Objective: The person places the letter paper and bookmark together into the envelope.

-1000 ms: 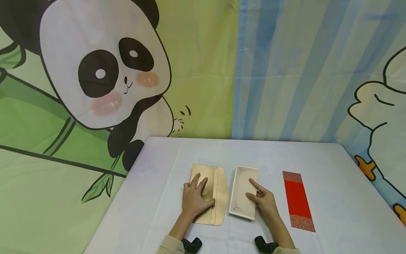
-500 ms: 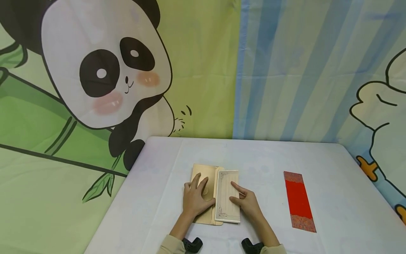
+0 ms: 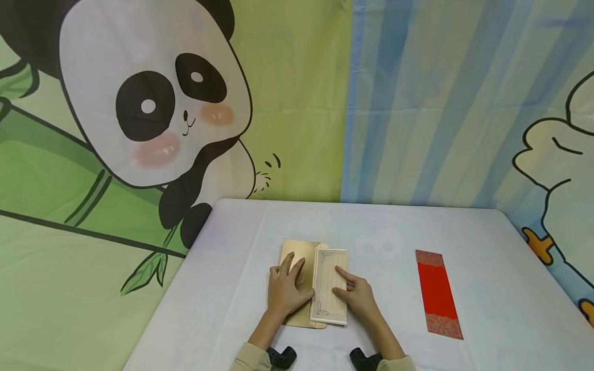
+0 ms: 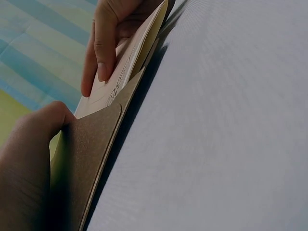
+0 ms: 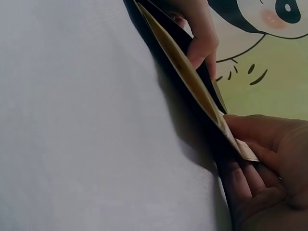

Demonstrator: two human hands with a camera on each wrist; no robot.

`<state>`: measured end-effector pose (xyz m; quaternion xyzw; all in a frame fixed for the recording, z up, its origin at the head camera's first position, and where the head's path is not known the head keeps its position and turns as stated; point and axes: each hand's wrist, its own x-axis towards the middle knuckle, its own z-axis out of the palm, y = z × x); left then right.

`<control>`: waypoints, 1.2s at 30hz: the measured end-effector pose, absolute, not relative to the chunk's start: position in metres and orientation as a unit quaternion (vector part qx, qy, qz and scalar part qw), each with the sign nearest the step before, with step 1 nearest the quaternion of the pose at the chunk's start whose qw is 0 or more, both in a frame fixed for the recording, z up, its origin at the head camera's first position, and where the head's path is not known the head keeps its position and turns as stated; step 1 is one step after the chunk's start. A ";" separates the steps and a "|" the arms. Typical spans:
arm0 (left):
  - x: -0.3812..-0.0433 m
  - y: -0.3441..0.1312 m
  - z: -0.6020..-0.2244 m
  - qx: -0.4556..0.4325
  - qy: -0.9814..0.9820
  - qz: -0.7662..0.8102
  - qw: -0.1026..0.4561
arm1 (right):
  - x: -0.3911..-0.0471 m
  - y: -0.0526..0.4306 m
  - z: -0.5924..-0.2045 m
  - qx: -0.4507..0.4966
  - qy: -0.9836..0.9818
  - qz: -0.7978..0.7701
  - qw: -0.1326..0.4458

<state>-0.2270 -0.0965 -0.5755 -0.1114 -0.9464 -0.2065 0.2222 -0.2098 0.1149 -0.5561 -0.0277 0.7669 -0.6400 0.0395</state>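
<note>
Over the past second the cream paper booklet with ruled lines and scrolled corners (image 3: 330, 281) has slid leftward with the right hand (image 3: 359, 301); it was clear of the tan paper envelope (image 3: 303, 249) and now overlaps its right edge. The left hand (image 3: 287, 293) has kept its place on the envelope.

Behind the envelope hangs a printed cloth backdrop (image 3: 301, 103), with a cartoon panda to the left and blue stripes to the right. Under the envelope spreads the white surface (image 3: 380, 226). The envelope lies flat, its long side running away from the person. The booklet lies lengthwise along the envelope's right side, covering most of the flap; whether its left edge is inside the envelope, I cannot tell. Well apart to the envelope's right lies a long red paper strip with patterned ends (image 3: 438, 293), slightly tilted.

The left hand is spread over the envelope, fingers apart, thumb by the booklet's left edge, with nothing gripped. The right hand pinches the booklet's right edge, thumb and index finger on top, other fingers beneath. Nearer the person than the envelope are two black wrist devices (image 3: 281, 357), beside beige sleeves (image 3: 250, 358).
</note>
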 end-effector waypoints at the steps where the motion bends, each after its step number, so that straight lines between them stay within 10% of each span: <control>1: -0.227 -0.097 -0.575 -0.113 -0.946 -0.206 0.223 | -0.210 0.114 -0.556 -0.031 0.774 -0.631 0.032; 36: -0.226 -0.096 -0.574 -0.106 -0.951 -0.197 0.215 | -0.213 0.105 -0.565 -0.169 0.907 -0.363 -0.131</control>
